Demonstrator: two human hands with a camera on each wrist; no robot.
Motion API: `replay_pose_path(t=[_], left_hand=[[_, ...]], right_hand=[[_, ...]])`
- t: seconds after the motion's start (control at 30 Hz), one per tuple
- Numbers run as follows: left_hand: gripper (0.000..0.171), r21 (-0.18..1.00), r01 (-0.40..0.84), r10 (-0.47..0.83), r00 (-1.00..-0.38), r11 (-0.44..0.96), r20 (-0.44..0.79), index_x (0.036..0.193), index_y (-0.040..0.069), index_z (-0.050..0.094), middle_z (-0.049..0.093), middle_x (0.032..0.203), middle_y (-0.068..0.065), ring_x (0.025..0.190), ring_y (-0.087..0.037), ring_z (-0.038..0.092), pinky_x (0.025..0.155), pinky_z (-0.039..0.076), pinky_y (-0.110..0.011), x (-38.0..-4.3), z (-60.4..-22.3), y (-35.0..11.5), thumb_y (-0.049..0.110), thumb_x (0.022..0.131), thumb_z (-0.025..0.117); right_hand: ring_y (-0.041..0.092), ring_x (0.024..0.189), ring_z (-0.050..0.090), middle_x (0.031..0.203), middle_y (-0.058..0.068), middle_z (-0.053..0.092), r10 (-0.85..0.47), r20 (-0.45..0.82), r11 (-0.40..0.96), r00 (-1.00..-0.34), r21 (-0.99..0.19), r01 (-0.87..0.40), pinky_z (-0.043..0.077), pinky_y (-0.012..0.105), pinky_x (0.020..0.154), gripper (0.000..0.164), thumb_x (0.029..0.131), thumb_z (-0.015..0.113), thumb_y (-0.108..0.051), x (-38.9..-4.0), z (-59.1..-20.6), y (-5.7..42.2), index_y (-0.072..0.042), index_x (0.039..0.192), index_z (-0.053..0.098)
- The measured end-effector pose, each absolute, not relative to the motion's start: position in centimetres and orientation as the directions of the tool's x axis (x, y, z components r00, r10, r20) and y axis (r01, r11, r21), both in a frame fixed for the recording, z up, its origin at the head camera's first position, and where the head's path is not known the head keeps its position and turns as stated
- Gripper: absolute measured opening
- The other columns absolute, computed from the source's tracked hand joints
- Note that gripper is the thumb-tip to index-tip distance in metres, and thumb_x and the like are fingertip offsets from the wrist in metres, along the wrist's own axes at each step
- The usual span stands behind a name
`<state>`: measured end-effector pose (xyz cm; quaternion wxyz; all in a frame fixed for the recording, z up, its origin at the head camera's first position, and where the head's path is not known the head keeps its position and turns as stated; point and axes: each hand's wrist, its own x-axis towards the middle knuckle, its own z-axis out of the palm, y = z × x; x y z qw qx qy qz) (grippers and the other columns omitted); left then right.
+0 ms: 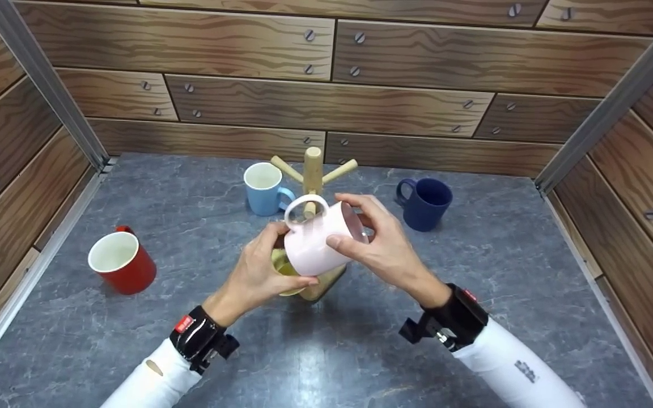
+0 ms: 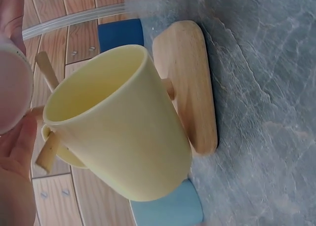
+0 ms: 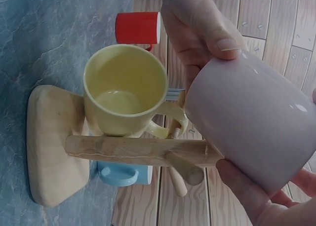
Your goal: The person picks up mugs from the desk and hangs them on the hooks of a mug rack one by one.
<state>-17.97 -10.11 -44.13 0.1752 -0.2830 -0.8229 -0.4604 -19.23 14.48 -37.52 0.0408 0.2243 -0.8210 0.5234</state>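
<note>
A pale pink mug (image 1: pixel 321 243) is held tilted on its side above the wooden mug tree (image 1: pixel 313 164), its handle upward and its mouth to the right. My left hand (image 1: pixel 253 277) grips its bottom end between thumb and fingers. With thumb and fingers, my right hand (image 1: pixel 386 241) holds the rim end. Below them a yellow mug (image 2: pixel 123 137) hangs by its handle from one peg of the tree, tilted, as both wrist views show. The pink mug mostly hides it in the head view. The tree's wooden base (image 3: pixel 52 147) stands on the grey tabletop.
A light blue mug (image 1: pixel 261 195) stands just left of the tree, and a dark blue mug (image 1: pixel 427 207) stands to its right. Farther left is a red mug (image 1: pixel 128 269). Wood-patterned walls (image 1: pixel 247 48) enclose the back and sides of the table.
</note>
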Motion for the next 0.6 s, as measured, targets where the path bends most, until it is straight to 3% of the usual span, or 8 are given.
replay_pose_path(t=[0.13,0.3,0.6], left_hand=[[0.083,0.636,0.609,0.307,-0.792,0.474,0.528,0.132,0.002,0.054,0.07,0.121,-0.014,0.109,-0.026,0.07,0.091,0.063,-0.043,-17.95,-43.82,-10.2,0.032,0.07,0.1],[0.083,0.577,0.614,0.301,-0.78,0.539,0.549,0.133,0.003,0.057,0.066,0.125,-0.012,0.117,-0.027,0.063,0.1,0.056,-0.049,-18.12,-43.64,-10.18,0.038,0.07,0.098],[0.083,0.516,0.623,0.286,-0.757,0.587,0.588,0.131,0.004,0.061,0.065,0.124,-0.011,0.115,-0.027,0.058,0.097,0.043,-0.042,-18.39,-43.77,-10.32,0.045,0.068,0.098]], right_hand=[[0.029,0.125,0.068,0.139,0.01,0.063,-0.324,0.294,0.363,-0.899,-0.839,-0.405,0.057,0.046,0.104,0.064,0.09,0.082,-0.025,-19.46,-37.6,14.39,-0.015,0.149,0.059],[0.028,0.127,0.066,0.137,0.008,0.063,-0.324,0.286,0.379,-0.902,-0.834,-0.401,0.056,0.047,0.106,0.063,0.09,0.082,-0.028,-19.66,-37.54,14.34,-0.019,0.149,0.059],[0.029,0.129,0.064,0.139,0.008,0.061,-0.317,0.263,0.398,-0.911,-0.835,-0.38,0.057,0.051,0.105,0.064,0.091,0.08,-0.031,-19.91,-37.58,14.11,-0.02,0.15,0.058]])
